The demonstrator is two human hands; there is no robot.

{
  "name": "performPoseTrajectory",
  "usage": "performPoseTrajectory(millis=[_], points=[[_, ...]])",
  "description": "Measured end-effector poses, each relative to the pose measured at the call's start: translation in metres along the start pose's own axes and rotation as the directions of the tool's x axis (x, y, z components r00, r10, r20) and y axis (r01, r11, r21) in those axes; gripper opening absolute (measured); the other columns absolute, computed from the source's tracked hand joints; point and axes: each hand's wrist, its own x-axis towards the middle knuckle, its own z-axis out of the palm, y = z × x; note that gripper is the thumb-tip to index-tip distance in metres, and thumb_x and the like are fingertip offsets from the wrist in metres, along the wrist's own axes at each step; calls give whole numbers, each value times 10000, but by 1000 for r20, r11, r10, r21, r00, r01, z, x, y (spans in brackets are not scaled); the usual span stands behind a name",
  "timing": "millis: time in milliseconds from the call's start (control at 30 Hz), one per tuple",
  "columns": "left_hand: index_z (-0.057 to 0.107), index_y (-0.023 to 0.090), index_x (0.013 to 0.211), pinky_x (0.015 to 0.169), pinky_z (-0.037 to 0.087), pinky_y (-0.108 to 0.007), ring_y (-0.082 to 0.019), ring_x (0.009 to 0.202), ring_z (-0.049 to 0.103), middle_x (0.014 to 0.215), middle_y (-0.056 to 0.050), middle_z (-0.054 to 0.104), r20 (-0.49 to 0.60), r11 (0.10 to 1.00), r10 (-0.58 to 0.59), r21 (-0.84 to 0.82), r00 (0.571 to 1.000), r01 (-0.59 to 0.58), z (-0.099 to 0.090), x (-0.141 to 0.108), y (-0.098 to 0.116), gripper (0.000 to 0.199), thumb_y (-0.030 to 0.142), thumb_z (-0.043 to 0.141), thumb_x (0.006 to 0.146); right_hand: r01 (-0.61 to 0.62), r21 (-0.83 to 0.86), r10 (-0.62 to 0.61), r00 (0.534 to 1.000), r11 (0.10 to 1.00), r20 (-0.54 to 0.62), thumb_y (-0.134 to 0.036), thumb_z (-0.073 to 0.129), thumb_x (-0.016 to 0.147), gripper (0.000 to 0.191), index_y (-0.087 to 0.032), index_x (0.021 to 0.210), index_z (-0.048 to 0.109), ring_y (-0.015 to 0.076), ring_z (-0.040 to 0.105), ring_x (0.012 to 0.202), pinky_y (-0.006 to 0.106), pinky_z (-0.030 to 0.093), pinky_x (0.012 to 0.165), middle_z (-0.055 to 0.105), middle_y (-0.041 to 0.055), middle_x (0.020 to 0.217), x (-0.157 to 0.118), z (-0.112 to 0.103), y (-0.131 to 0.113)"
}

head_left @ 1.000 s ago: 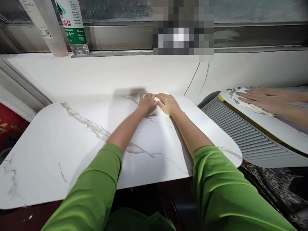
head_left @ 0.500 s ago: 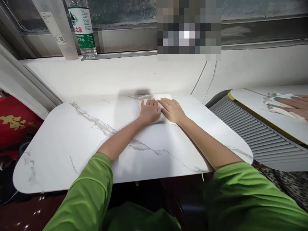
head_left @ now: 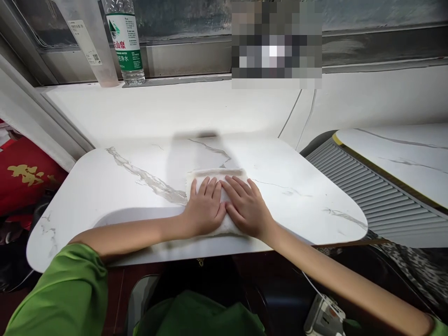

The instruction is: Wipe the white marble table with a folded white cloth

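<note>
A white cloth (head_left: 233,227) lies flat on the white marble-patterned table (head_left: 140,161), near the middle of its front half. On the cloth's left part rests my left hand (head_left: 205,207), palm down with its fingers spread. My right hand (head_left: 247,205) presses on the right part, also palm down with fingers apart. The thumbs of both hands nearly meet at the centre of the cloth. Much of the cloth is hidden under the hands.
A water bottle (head_left: 126,44) and a frosted container (head_left: 93,44) stand on the window ledge. At the right is another marble-patterned table (head_left: 402,149) with a ribbed grey side (head_left: 371,186). A red bag (head_left: 28,172) lies at the far left, a power strip (head_left: 325,317) below.
Both my hands and the cloth have moved from the table's back edge towards its front. Another person's hand with a cloth has left the right table's visible part.
</note>
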Motion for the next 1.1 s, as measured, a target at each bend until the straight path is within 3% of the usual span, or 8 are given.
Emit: performPoseTrajectory(millis=[100,200,467,633,733,833,967,1100], points=[[345,46,1509,1241,140,-566,-291,1515,243,1603,-172,339,29,998,-42,-37,999,43,-1,11,-9,570,291,305,996,-45,1,45,998,999,48,-255,309,939,547,-102,1421,515,310,420,1401,557,280,1152,516,156,1491,14,2,-1],[349,90,1509,1253,128,-522,-248,1516,245,1609,-126,346,38,991,-104,-80,994,107,-3,42,-29,552,264,307,987,-94,11,93,991,996,96,-242,288,942,553,-106,1436,496,302,406,1412,549,265,1158,497,154,1508,47,9,8],[426,153,1450,1244,160,-449,-203,1463,338,1562,-86,430,-58,989,-127,-82,990,122,-14,138,-117,483,233,306,989,-206,67,196,972,976,131,-249,280,957,547,-128,1459,459,288,386,1422,565,216,1174,468,150,1529,168,46,33],[451,160,1433,1228,193,-445,-202,1442,367,1530,-90,471,-104,991,-122,-62,987,116,-13,159,-138,475,211,290,989,-240,125,226,967,963,117,-247,266,960,543,-150,1451,475,273,399,1409,551,185,1187,487,119,1517,196,60,42],[420,152,1463,1232,183,-462,-212,1469,327,1568,-89,420,-92,991,-133,-43,987,129,-11,154,-134,487,226,286,1001,-223,125,211,972,967,99,-251,275,960,537,-162,1449,479,277,391,1420,562,196,1179,477,123,1526,192,60,42],[394,134,1484,1236,169,-489,-229,1489,297,1597,-106,373,-78,989,-150,-13,986,150,-13,134,-123,496,238,275,1013,-195,107,183,976,975,119,-252,291,958,544,-144,1462,469,280,369,1442,557,194,1185,449,135,1547,178,53,34],[374,80,1496,1233,161,-531,-279,1505,269,1602,-162,347,-60,992,-127,22,990,128,-17,81,-105,520,267,268,1022,-153,60,140,974,986,180,-247,294,968,563,-103,1496,429,275,319,1477,525,176,1209,384,142,1587,144,34,2],[368,68,1501,1235,168,-544,-292,1509,262,1599,-166,351,-61,999,-41,11,997,42,-21,15,-95,538,285,253,1022,-118,12,114,978,993,174,-261,307,980,573,-65,1508,407,326,322,1471,569,184,1198,383,180,1578,95,17,-49]])
